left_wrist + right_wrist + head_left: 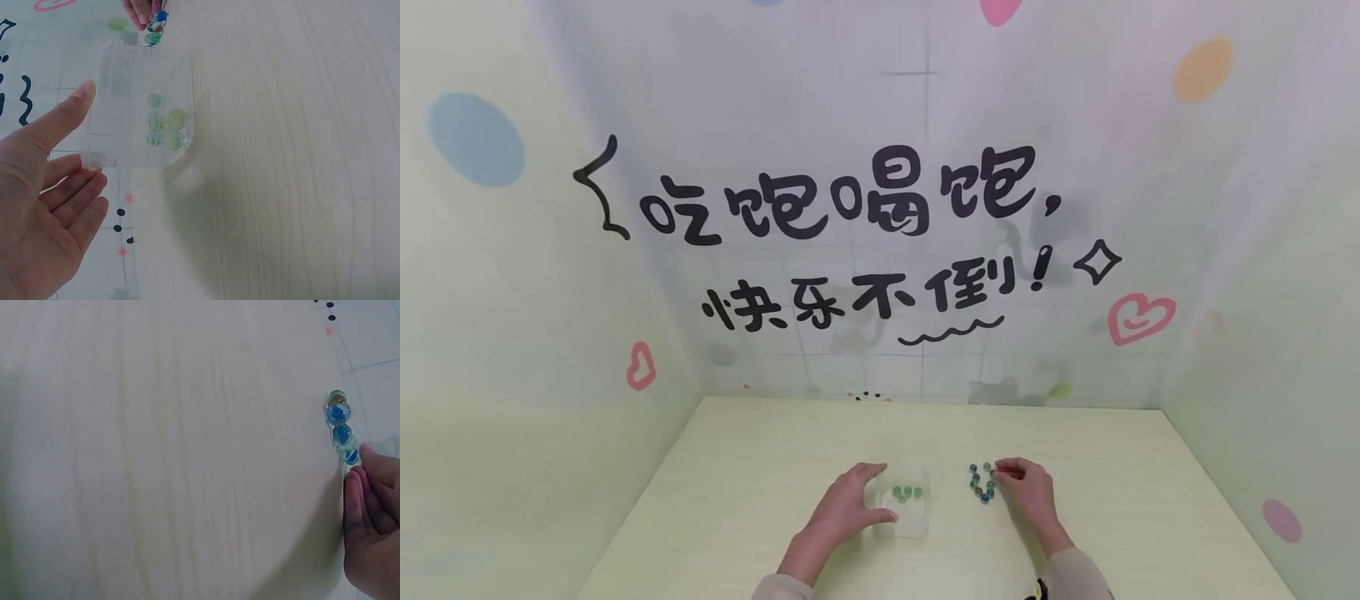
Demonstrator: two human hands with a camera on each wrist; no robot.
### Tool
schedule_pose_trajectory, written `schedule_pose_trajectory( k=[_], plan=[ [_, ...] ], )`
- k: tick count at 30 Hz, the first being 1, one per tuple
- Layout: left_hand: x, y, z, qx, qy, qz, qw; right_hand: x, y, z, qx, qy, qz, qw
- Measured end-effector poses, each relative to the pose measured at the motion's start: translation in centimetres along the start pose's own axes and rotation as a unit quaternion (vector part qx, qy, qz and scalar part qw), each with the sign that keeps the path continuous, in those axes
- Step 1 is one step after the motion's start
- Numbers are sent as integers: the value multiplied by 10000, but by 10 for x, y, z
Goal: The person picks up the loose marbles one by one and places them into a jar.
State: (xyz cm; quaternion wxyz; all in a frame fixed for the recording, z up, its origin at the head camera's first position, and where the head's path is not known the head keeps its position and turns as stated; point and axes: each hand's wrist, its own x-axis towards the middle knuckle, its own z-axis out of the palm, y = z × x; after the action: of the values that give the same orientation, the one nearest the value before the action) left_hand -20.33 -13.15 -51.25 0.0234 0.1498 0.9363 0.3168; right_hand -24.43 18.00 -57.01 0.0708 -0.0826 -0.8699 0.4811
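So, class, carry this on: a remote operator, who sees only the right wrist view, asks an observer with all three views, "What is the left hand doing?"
Observer: The left hand holds one side of a clear box with its thumb and fingers.

Operator: Is there anything inside?

Observer: Yes, the left wrist view shows several pale green marbles in it.

Operator: From here, the blue-tinted marbles by the right hand look like one line. Are they?

Observer: No, the head view shows them laid in a rough V, its point toward the person.

pale walls, black lettering (pink hearts near it), wood-grain tabletop below
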Motion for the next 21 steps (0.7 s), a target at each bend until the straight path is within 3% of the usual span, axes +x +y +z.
schedule_pose_trajectory(
  k=[21],
  plan=[
    [-1, 1, 0, -51, -3, 105, 9999, -1, 5, 6, -74, 114, 69, 9999]
  ],
)
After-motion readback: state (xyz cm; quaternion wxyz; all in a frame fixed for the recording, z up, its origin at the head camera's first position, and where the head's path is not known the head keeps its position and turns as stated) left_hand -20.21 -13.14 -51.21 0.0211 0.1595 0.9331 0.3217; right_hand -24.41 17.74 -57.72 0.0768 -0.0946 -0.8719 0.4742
